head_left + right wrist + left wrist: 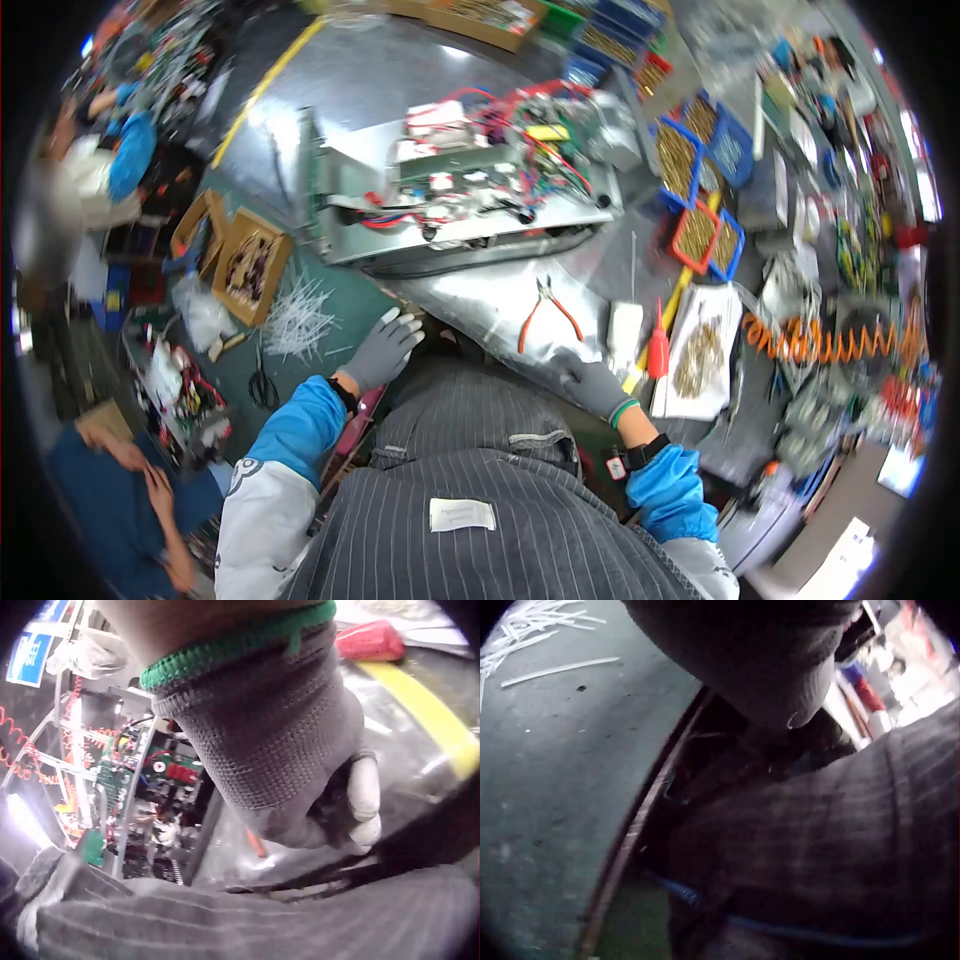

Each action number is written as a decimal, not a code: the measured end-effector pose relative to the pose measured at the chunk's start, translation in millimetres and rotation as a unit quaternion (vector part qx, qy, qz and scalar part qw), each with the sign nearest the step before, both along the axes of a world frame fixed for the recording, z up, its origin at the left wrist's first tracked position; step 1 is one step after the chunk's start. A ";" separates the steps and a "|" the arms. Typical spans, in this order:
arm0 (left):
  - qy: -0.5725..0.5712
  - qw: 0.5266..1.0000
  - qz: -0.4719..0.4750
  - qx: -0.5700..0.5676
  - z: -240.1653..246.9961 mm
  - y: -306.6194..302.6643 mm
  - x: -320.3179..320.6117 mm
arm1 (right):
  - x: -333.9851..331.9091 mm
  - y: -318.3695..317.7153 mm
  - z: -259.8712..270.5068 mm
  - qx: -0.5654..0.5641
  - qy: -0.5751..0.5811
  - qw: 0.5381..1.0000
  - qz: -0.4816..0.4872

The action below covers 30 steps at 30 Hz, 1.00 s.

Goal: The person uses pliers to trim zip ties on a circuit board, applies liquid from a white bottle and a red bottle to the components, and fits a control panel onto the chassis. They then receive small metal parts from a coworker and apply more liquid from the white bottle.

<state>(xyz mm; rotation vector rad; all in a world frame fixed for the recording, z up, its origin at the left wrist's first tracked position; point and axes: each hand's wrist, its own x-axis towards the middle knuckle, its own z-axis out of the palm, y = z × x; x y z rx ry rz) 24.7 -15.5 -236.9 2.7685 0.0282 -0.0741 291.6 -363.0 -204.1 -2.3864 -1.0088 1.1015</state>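
Note:
My left hand (pixel 385 352), in a grey glove with pale fingertips, is at the front edge of the green mat, its fingers relaxed and holding nothing visible. In the left wrist view the glove (pixel 780 660) is dark, and its fingers are hidden. The right hand (pixel 592 385), gloved alike with a green cuff, rests at the metal table's front edge. Its fingers bend loosely in the right wrist view, with nothing seen in them. Cutting pliers (pixel 545 310) with orange handles lie just beyond it. Past them stands an open metal chassis (pixel 470 240) full of wires and boards.
White plastic strips (pixel 300 318) and black scissors (pixel 262 385) lie on the left. To the right are a red bottle (pixel 658 345), a white bottle (pixel 625 330) and a paper stack (pixel 715 300) with brass-coloured pieces. Blue and red bins (pixel 697 235) of screws stand behind.

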 end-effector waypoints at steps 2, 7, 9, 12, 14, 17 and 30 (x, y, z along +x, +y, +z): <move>0.037 0.991 -0.125 0.014 -13.4 9.5 -1.2 | -24.0 -47.7 -9.3 -0.082 0.058 0.993 0.066; 0.072 0.985 -0.158 0.005 -40.7 12.6 -6.4 | -131.6 -193.9 -83.0 -0.328 0.250 0.910 0.040; 0.069 0.993 -0.095 -0.017 -43.5 4.4 -6.6 | -193.4 -228.3 -103.1 -0.393 0.284 0.874 -0.019; 0.048 0.996 -0.070 -0.008 -45.7 -4.5 -3.3 | -248.8 -216.1 -93.0 -0.454 0.371 0.800 -0.127; 0.030 0.997 -0.072 -0.007 -46.6 -8.7 -0.8 | -296.8 -216.4 -112.3 -0.450 0.344 0.811 -0.144; 0.025 0.996 -0.078 0.026 -49.5 -7.4 -1.9 | -341.2 -214.0 -144.9 -0.418 0.293 0.860 -0.024; 0.071 0.989 -0.069 0.111 -58.9 -17.5 -5.2 | -307.8 -293.9 -267.2 -0.619 0.221 0.753 -0.035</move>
